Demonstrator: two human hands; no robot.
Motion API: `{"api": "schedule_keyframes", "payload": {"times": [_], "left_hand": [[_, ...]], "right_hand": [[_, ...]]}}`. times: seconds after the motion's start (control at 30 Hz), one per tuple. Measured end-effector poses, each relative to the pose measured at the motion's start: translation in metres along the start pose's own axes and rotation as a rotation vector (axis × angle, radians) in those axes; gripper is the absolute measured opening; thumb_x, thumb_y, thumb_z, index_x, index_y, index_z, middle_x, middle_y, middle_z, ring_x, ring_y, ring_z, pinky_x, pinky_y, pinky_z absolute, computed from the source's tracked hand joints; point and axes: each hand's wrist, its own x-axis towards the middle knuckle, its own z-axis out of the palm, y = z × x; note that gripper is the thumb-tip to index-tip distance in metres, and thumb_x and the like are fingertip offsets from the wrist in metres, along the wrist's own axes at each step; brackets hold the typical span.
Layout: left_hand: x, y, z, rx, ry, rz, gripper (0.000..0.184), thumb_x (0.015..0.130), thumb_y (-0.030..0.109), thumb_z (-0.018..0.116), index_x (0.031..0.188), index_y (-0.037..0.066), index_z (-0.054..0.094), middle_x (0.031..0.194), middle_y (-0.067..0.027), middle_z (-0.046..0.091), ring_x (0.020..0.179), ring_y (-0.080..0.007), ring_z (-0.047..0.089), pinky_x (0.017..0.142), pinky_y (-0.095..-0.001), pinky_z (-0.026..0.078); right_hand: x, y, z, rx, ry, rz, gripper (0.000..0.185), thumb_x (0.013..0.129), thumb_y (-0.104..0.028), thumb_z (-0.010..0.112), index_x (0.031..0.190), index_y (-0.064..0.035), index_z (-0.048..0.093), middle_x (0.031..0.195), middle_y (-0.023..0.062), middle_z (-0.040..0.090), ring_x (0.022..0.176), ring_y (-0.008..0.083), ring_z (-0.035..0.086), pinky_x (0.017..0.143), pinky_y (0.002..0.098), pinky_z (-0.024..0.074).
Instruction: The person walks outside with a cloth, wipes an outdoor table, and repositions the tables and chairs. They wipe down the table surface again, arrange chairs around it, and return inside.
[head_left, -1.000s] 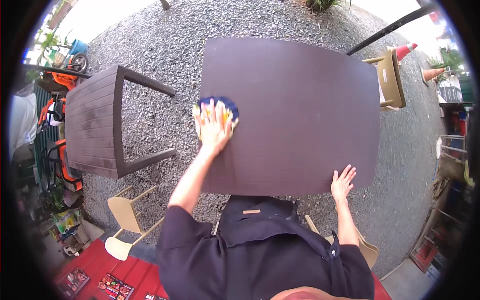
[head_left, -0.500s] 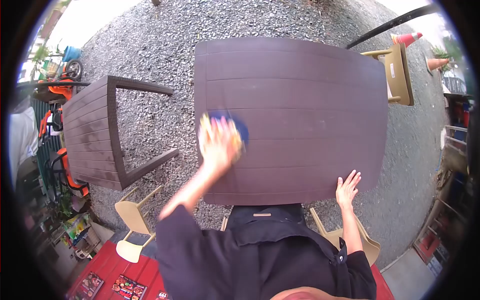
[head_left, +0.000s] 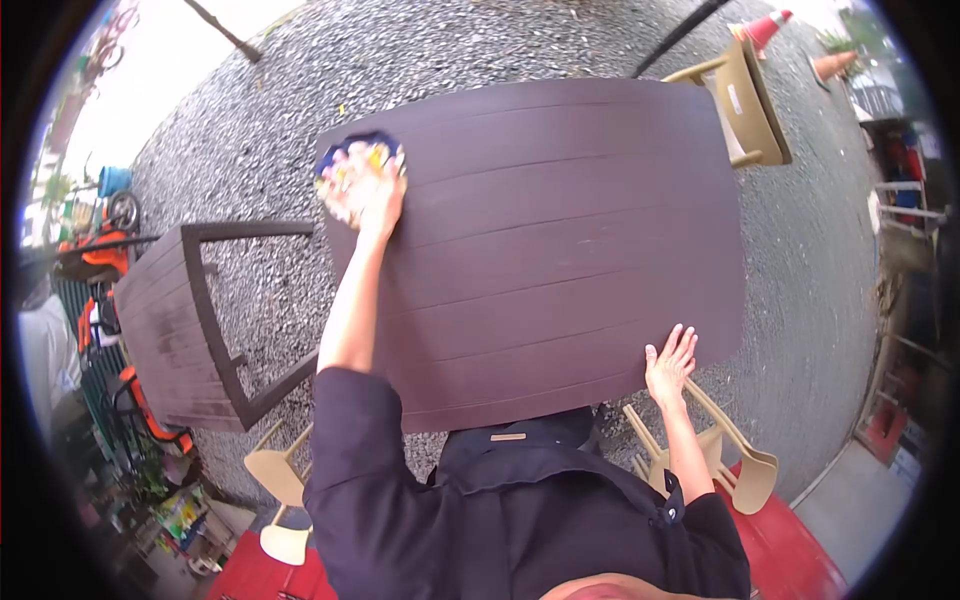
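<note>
My left hand (head_left: 375, 200) is pressed onto a patterned cloth (head_left: 352, 150), dark blue with pink, white and yellow patches. The cloth lies at the far left corner of the dark brown table (head_left: 560, 240), partly at its left edge. Motion blurs the fingers over it. My right hand (head_left: 671, 366) lies flat, fingers slightly spread, on the tabletop near its front right edge, and holds nothing.
A second brown table (head_left: 165, 320) lies on its side on the gravel (head_left: 265, 290) to the left. Beige chairs stand at the far right (head_left: 750, 105), front left (head_left: 275, 475) and front right (head_left: 735, 480). Red tables (head_left: 790, 545) are behind me; traffic cones (head_left: 765, 30) stand far right.
My left hand has swept the cloth forward and to the left, from the left middle to the far left corner. My right hand stays on the front right edge. The view has turned slightly.
</note>
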Motion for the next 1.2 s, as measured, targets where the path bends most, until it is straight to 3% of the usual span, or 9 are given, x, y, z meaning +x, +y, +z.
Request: {"api": "schedule_keyframes", "payload": {"times": [0.1,0.2,0.23,0.33,0.43,0.7,0.8,1.03,1.2], "left_hand": [[0.029,0.147,0.017,-0.227,-0.035,0.267,0.069,0.082,0.039,0.045,0.136,0.003,0.023,0.140,-0.0265,0.017,0.129,-0.0488,0.009,0.103,-0.0574,0.006],[-0.014,0.320,0.004,-0.026,0.087,0.497,0.070,0.074,0.026,0.048,0.124,-0.017,0.023,0.121,-0.0429,0.029,0.110,-0.0534,0.036,0.089,-0.0568,0.034],[-0.052,0.360,0.019,-0.656,-0.152,0.480,0.066,0.073,0.024,0.048,0.123,-0.016,0.028,0.120,-0.0427,0.031,0.110,-0.0525,0.038,0.086,-0.0557,0.038],[-0.155,0.400,-0.014,-0.764,-0.101,0.887,0.059,0.075,0.026,0.051,0.126,0.001,0.036,0.127,-0.0221,0.039,0.114,-0.0425,0.040,0.097,-0.0589,0.026],[-0.134,0.341,-0.015,-0.376,-0.093,0.975,0.061,0.075,0.033,0.052,0.128,0.006,0.037,0.131,-0.0184,0.039,0.120,-0.0380,0.037,0.099,-0.0592,0.023],[-0.030,-0.006,-0.017,0.280,-0.039,0.009,0.060,0.090,0.045,0.031,0.137,0.009,0.026,0.140,-0.0190,0.027,0.129,-0.0364,0.024,0.103,-0.0562,0.014],[-0.064,0.060,-0.041,0.264,-0.165,-0.289,0.065,0.090,0.046,0.031,0.139,0.004,0.020,0.142,-0.0236,0.019,0.130,-0.0444,0.016,0.103,-0.0584,0.010],[-0.243,0.328,-0.078,-0.608,-0.468,0.647,0.069,0.080,0.036,0.051,0.136,0.004,0.026,0.139,-0.0192,0.026,0.129,-0.0420,0.019,0.105,-0.0548,0.012],[-0.202,0.224,-0.089,-0.418,-0.483,0.577,0.067,0.080,0.033,0.052,0.136,0.005,0.028,0.141,-0.0179,0.026,0.132,-0.0344,0.018,0.105,-0.0541,0.012]], "right_hand": [[0.005,0.005,0.004,0.003,-0.011,-0.002,0.076,0.089,-0.045,0.041,0.140,-0.0033,0.003,0.144,0.0235,0.001,0.134,0.0393,0.002,0.099,0.0602,0.0202],[0.007,0.010,0.009,0.017,-0.017,-0.007,0.077,0.088,-0.046,0.042,0.141,-0.0050,0.003,0.145,0.0227,0.001,0.134,0.0388,0.002,0.098,0.0608,0.0206],[0.007,0.013,0.008,0.023,-0.022,-0.010,0.078,0.088,-0.047,0.042,0.141,-0.0058,0.003,0.145,0.0223,0.001,0.134,0.0385,0.002,0.098,0.0610,0.0207],[0.007,0.015,0.004,0.054,-0.037,-0.004,0.078,0.087,-0.048,0.043,0.141,-0.0085,0.003,0.145,0.0211,0.001,0.134,0.0373,0.003,0.098,0.0613,0.0205],[0.007,0.014,0.000,0.066,-0.023,-0.015,0.078,0.087,-0.049,0.043,0.141,-0.0100,0.003,0.146,0.0202,0.001,0.135,0.0362,0.003,0.098,0.0603,0.0200],[0.006,0.013,0.006,0.036,-0.026,-0.009,0.077,0.088,-0.048,0.038,0.141,-0.0073,0.000,0.145,0.0221,-0.005,0.134,0.0379,-0.003,0.100,0.0605,0.0155],[0.008,0.014,0.006,0.037,-0.032,0.000,0.076,0.089,-0.048,0.037,0.141,-0.0064,-0.001,0.145,0.0225,-0.005,0.134,0.0391,-0.003,0.100,0.0616,0.0146],[0.005,0.021,0.008,0.046,-0.049,0.002,0.078,0.088,-0.051,0.039,0.141,-0.0083,0.001,0.146,0.0212,-0.004,0.135,0.0378,0.000,0.098,0.0615,0.0194],[0.002,0.011,-0.007,0.044,-0.074,0.015,0.077,0.087,-0.045,0.044,0.140,-0.0051,0.007,0.145,0.0212,0.006,0.134,0.0371,0.006,0.098,0.0589,0.0226]]}}
